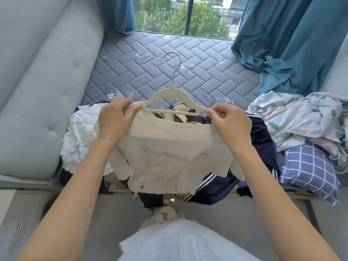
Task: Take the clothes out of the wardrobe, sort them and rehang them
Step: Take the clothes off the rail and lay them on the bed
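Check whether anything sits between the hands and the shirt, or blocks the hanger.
Nothing visible does. The left hand grips the shirt over the hanger at its left end; the right hand pinches the hanger's bare right end above the open collar. No wardrobe is in view.

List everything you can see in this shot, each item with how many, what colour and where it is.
T-shirt: one, cream, held up in the middle, half on the hanger
hanger: one, off-white with a metal hook, in the T-shirt's neck
mattress: one, grey-blue quilted, under the window
padded panel: one, pale grey, left
curtains: two, teal, either side of the window
window: one, top centre, trees outside
crinkled garment: one, white, left of the pile
striped garment: one, navy with white stripes, right of the pile
floral bedding: one heap, pale blue, right
checked pillow: one, blue and white, lower right
left hand: grips the T-shirt's shoulder
right hand: pinches the hanger's end
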### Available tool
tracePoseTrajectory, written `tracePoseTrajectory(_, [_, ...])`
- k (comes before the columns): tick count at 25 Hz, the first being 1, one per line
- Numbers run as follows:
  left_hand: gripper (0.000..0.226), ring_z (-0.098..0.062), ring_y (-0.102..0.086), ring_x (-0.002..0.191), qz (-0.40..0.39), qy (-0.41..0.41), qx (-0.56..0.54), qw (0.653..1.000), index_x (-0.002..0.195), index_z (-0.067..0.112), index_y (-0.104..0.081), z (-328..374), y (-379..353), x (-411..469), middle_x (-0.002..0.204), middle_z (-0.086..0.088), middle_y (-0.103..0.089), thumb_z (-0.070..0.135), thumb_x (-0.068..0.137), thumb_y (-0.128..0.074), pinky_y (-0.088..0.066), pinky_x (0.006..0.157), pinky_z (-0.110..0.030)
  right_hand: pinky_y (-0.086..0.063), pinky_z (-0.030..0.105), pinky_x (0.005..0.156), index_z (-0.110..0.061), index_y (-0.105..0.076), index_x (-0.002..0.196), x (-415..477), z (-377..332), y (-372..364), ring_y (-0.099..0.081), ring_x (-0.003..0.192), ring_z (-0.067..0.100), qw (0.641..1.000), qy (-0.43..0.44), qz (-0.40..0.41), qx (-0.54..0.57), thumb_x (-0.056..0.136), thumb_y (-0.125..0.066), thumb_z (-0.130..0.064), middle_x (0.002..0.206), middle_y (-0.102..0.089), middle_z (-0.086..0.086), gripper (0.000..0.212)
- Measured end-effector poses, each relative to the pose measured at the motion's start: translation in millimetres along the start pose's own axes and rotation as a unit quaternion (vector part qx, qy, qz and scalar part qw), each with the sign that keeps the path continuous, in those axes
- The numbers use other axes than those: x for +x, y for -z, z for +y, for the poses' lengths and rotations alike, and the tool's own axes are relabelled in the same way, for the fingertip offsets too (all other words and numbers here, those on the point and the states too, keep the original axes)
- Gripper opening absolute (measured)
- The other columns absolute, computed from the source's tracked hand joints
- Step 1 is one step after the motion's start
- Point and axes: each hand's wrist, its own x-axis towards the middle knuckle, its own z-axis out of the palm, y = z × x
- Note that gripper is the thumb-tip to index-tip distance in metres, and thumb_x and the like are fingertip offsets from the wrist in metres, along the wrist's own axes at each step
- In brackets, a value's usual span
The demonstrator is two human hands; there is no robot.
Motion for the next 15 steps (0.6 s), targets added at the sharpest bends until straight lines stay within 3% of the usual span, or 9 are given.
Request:
tracePoseTrajectory(8, [0.035,-0.027,-0.058,0.085,-0.078,0.052,-0.039,0.995,0.090,0.013,-0.067,-47,-116,74,0.087,-0.006,-0.064,0.046,0.088,-0.054,-0.045,0.080,-0.043,-0.040,0.033,0.072,-0.025,-0.074,0.092,95,43,-62,-0.061,0.096,0.021,0.998,-0.039,-0.020,-0.044,0.089,-0.059,-0.046,0.096,-0.071,-0.006,0.026])
tracePoseTrajectory(15, [0.029,-0.032,-0.058,0.088,-0.151,0.080,0.010,0.985,0.089,0.013,-0.064,-126,-246,132,0.088,-0.009,-0.065,0.041,0.092,-0.056,-0.040,0.081,-0.042,-0.044,0.033,0.074,-0.022,-0.074,0.094,177,117,-183,-0.061,0.095,0.021,0.992,-0.099,-0.080,-0.021,0.091,-0.059,-0.041,0.098,-0.071,-0.002,0.024])
